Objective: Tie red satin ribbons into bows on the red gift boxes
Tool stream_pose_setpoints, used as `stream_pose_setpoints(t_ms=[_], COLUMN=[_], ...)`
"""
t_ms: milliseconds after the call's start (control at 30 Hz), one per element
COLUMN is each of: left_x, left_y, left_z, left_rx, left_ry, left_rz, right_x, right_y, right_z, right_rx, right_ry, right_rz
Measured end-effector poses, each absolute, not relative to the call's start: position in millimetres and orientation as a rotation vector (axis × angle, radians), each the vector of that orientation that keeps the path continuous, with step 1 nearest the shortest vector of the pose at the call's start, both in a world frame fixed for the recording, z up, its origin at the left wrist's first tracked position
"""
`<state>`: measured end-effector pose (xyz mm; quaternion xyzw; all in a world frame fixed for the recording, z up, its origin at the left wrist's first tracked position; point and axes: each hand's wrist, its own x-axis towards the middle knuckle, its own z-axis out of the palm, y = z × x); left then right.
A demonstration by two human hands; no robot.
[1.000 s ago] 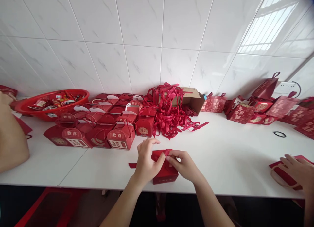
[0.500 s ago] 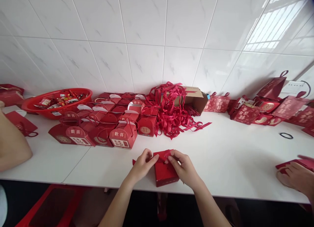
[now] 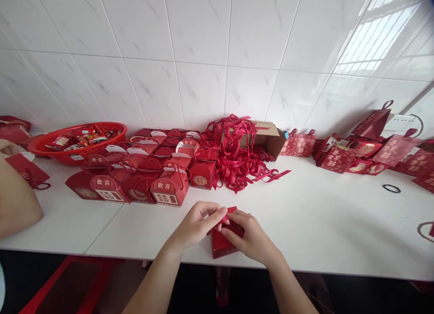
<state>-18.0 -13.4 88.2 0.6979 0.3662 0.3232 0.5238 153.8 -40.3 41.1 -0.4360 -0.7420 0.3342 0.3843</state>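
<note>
A small red gift box (image 3: 224, 246) stands on the white table near its front edge, partly covered by my hands. Above its top, my left hand (image 3: 200, 223) pinches a red ribbon (image 3: 224, 219) between thumb and fingers. My right hand (image 3: 249, 235) comes in from the other side, its fingers closed on the same ribbon close to the left fingertips. How the ribbon is looped is hidden by the fingers. Beyond my hands lies a tangled heap of red ribbons (image 3: 237, 169) spilling from a cardboard box (image 3: 276, 144).
Several red gift boxes (image 3: 169, 189) stand in rows at left, beside a red basin (image 3: 44, 149) of wrapped sweets. More red boxes (image 3: 339, 158) sit at back right near a black ring (image 3: 391, 188). Another person's arm (image 3: 20, 201) rests at far left.
My hands have come together over the box, the left moving right and the ribbon now gathered between them. The other person's hand and red box at far right have mostly gone from view.
</note>
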Motion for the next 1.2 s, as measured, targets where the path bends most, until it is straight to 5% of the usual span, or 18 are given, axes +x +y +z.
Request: stream_pose_setpoints(t_ms=[200,567,1200], left_x=[-3.8,-17.1,-6.1], left_y=[3.6,-17.6,-19.4], left_z=[73.3,17.9,4.9], left_rx=[1.819,1.69,1.693], left_ry=[0.907,1.116,1.11], left_rz=[1.084,1.146,1.286], right_x=[148.5,139.7,145.1], right_y=[-36.7,-38.4,-45.1], right_z=[28.5,9.1,6.7], right_rx=[-1.257,-1.204,-1.226], right_ry=[-1.696,-1.291,-1.529], right_rz=[0.806,0.903,0.581])
